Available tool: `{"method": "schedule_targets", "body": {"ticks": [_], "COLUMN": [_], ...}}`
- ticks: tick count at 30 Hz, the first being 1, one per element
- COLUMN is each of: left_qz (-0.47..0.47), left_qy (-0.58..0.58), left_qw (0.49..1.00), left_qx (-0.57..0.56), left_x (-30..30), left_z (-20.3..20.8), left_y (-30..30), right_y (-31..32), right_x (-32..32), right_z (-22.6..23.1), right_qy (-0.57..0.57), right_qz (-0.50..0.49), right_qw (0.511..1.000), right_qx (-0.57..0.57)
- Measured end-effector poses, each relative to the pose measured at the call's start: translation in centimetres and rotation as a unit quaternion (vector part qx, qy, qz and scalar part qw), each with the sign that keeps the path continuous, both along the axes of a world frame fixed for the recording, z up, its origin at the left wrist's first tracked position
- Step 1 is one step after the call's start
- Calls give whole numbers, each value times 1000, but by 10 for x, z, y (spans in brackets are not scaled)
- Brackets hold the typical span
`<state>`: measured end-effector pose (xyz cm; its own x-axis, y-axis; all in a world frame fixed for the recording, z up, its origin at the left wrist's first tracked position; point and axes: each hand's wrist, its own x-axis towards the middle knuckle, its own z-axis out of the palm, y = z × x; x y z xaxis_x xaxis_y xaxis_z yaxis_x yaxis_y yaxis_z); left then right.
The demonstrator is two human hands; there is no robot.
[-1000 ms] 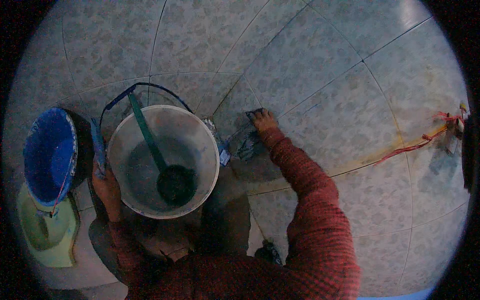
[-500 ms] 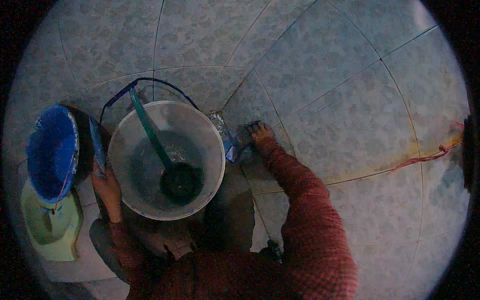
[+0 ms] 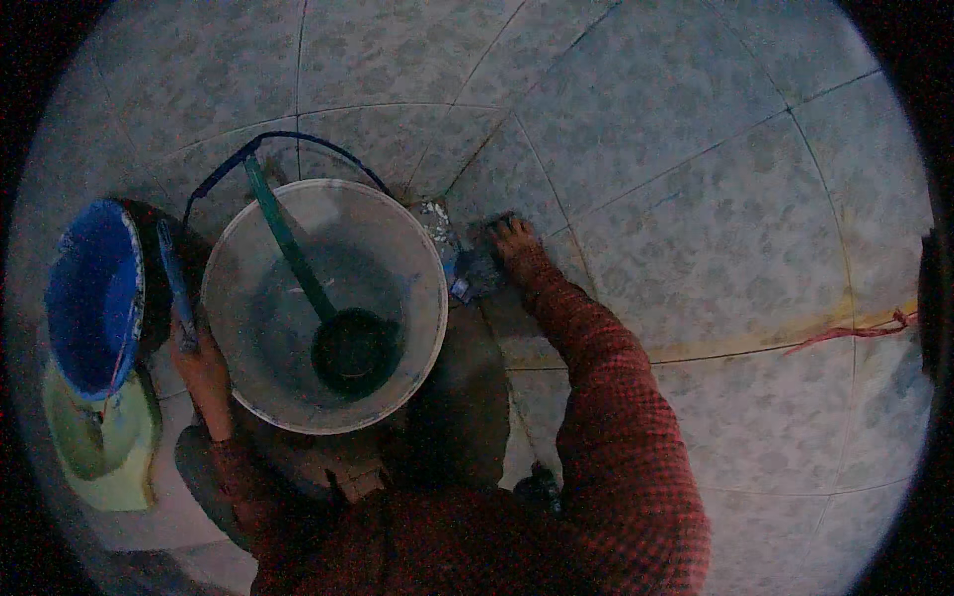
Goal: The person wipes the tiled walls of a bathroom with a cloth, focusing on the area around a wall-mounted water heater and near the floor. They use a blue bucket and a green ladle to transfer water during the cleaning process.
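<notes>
My left hand [image 3: 202,372] is closed around a long, narrow blue tool [image 3: 176,278] that points away from me; its exact kind is too dim to tell. Just right of that hand stands a large white bucket [image 3: 323,432] with some greyish liquid inside. A green long-handled dipper [image 3: 290,243] leans in it, its dark bowl low in the bucket. Beyond the bucket's right side, my right hand [image 3: 519,248] presses against the tiled surface near a corner, fingers bent over something dark that I cannot make out. A crumpled plastic bag [image 3: 475,276] lies beside it.
At the left, a blue paint-smeared basin [image 3: 94,298] tilts over a pale green plastic stool-like piece [image 3: 109,467]. A dark blue handle [image 3: 288,134] arches behind the bucket. Whitish bits [image 3: 435,221] lie by the corner. Far right, a reddish string [image 3: 855,333] runs along a tile seam.
The view has shifted slightly, so most things sit a little higher and further left. My right hand stays by the corner; my left keeps hold of the blue tool.
</notes>
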<state>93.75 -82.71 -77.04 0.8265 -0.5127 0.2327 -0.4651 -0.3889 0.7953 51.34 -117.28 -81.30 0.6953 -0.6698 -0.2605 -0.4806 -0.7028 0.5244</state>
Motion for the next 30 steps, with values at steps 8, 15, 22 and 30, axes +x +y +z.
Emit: {"method": "schedule_targets", "body": {"ticks": [8, 15, 22, 30], "left_qz": [-49, -20, -129, -38], "left_qy": [44, -6, 64, 31], "left_qw": [997, 997, 988, 997], "left_qx": [-30, -68, -62, -62], "left_x": [-11, -8, -5, -5], "left_z": [25, 14, 41, 14], "left_y": [-13, -14, 2, -5], "right_y": [50, 33, -12, -18], "right_x": [8, 3, 35, -4], "right_z": [15, 11, 82, -55], "right_qy": [76, 65, -69, -128], "right_qz": [-52, 38, 68, 43], "right_qw": [995, 996, 990, 985], "right_qx": [21, 44, -100, -110]}}
